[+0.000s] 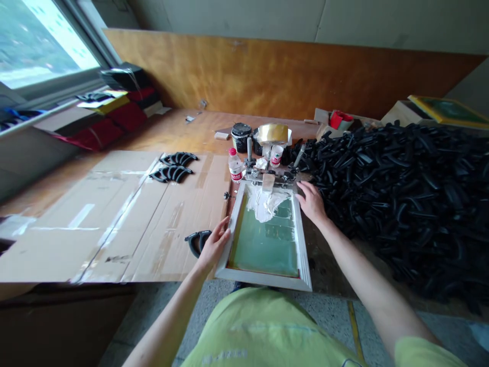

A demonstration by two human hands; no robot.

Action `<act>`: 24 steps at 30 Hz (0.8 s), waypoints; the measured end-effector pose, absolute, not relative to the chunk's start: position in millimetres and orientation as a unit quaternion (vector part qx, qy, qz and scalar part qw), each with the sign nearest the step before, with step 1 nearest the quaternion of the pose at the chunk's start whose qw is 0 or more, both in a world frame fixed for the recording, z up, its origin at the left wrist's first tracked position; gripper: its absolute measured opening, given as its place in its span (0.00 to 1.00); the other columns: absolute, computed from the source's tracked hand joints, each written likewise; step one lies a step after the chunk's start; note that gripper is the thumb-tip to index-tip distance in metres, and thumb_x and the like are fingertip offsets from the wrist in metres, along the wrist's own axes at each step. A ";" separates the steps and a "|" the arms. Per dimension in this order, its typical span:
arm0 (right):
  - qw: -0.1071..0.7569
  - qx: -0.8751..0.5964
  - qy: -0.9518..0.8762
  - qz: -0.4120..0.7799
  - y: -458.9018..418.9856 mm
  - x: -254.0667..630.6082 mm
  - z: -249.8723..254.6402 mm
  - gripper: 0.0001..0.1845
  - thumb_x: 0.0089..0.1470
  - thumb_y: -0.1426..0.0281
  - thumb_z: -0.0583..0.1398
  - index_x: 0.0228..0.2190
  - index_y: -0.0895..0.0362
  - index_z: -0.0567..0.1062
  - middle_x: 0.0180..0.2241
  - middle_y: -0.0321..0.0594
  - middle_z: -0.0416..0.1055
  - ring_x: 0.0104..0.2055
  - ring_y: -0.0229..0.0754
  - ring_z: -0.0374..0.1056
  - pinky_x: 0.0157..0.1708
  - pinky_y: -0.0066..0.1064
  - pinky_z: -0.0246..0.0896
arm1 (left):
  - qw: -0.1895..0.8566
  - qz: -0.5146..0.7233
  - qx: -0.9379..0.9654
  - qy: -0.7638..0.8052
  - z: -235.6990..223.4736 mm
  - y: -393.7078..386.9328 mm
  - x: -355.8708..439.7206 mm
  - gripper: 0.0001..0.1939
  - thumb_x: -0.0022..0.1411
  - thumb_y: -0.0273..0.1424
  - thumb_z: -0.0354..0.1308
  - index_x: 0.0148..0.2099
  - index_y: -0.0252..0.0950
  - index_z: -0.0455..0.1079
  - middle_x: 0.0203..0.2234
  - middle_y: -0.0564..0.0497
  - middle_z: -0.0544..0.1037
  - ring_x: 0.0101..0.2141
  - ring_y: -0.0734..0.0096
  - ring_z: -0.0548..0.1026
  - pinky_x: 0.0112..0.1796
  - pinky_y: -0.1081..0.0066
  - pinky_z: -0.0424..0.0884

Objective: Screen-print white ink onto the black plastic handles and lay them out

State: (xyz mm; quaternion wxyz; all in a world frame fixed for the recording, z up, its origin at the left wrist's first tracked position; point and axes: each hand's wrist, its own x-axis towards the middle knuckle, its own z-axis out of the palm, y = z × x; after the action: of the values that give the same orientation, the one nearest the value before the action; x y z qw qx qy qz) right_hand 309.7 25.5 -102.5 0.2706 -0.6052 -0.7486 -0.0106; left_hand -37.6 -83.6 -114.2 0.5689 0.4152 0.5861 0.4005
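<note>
A screen-printing frame [302,243] with pale wooden sides and green mesh lies in front of me, with a smear of white ink [264,204] at its far end. My left hand [214,244] rests on the frame's left side, fingers curled around the edge. At the far right side of the frame my right hand [312,203] lies with its fingers bent over the wood. A black curved plastic part [196,240] lies just left of my left hand, on the cardboard.
A big heap of black plastic parts [401,193] fills the right side. Flattened cardboard [114,224] covers the table's left, with two rows of black parts [173,165] on it. Behind the frame stand a water bottle [235,165], a black tub [241,136] and a clamp hinge [267,176].
</note>
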 end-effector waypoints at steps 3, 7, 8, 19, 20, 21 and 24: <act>0.256 -0.545 -0.798 -0.020 58.5 261.1 -87.3 0.29 0.52 0.71 0.61 0.56 0.59 0.65 0.55 0.51 0.61 0.56 0.51 0.58 0.54 0.41 0.57 | 0.563 0.377 0.423 0.602 -146.5 -82.3 -35.2 0.40 0.54 0.49 0.59 0.65 0.39 0.57 0.30 0.52 0.77 0.29 0.70 0.74 0.30 0.74 0.69; 0.120 -0.539 -0.833 0.025 70.4 211.8 -91.2 0.09 0.53 0.76 0.59 0.39 0.60 0.73 0.37 0.48 0.72 0.44 0.47 0.65 0.44 0.35 0.60 | 0.544 0.362 0.439 0.617 -162.5 -78.4 -34.1 0.38 0.55 0.49 0.57 0.64 0.39 0.60 0.32 0.50 0.78 0.30 0.69 0.74 0.31 0.73 0.69; 0.100 -0.535 -0.838 0.035 65.0 208.8 -94.8 0.06 0.53 0.77 0.58 0.35 0.60 0.74 0.35 0.47 0.72 0.42 0.47 0.65 0.42 0.34 0.60 | 0.546 0.363 0.437 0.616 -163.4 -78.6 -34.2 0.38 0.55 0.50 0.57 0.64 0.38 0.60 0.32 0.50 0.78 0.31 0.68 0.75 0.31 0.72 0.69; 0.095 -0.387 -0.911 0.106 22.3 239.5 -85.4 0.06 0.53 0.75 0.58 0.30 0.55 0.76 0.32 0.39 0.73 0.38 0.42 0.66 0.34 0.29 0.55 | 0.550 0.391 0.421 0.606 -165.9 -83.5 -33.9 0.35 0.56 0.49 0.57 0.62 0.37 0.63 0.35 0.48 0.78 0.33 0.67 0.75 0.33 0.72 0.69; 0.115 -0.404 -0.902 0.097 20.8 237.1 -89.1 0.07 0.53 0.75 0.58 0.31 0.55 0.76 0.33 0.40 0.73 0.39 0.43 0.66 0.35 0.30 0.56 | 0.554 0.396 0.418 0.602 -164.1 -84.3 -33.9 0.35 0.56 0.49 0.58 0.61 0.37 0.63 0.34 0.48 0.78 0.32 0.67 0.75 0.32 0.73 0.69; 0.135 -0.412 -0.897 0.086 17.2 235.2 -94.2 0.09 0.54 0.76 0.56 0.34 0.55 0.76 0.35 0.41 0.73 0.41 0.44 0.65 0.37 0.31 0.57 | 0.557 0.399 0.415 0.599 -162.5 -85.1 -33.8 0.35 0.56 0.49 0.58 0.61 0.37 0.63 0.33 0.48 0.78 0.31 0.68 0.75 0.31 0.73 0.69; 0.155 -0.379 -0.909 0.075 0.4 235.9 -108.6 0.14 0.55 0.79 0.53 0.39 0.57 0.76 0.38 0.44 0.73 0.44 0.46 0.64 0.41 0.33 0.59 | 0.563 0.401 0.409 0.595 -159.3 -87.1 -33.5 0.35 0.56 0.49 0.58 0.62 0.39 0.62 0.32 0.49 0.77 0.28 0.69 0.74 0.28 0.74 0.68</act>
State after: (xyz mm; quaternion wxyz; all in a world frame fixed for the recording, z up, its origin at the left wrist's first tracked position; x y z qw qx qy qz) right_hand 235.9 0.4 -108.6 0.1551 -0.3792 -0.9091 0.0751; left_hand -33.5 -87.1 -159.3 0.5635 0.4091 0.5951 0.4012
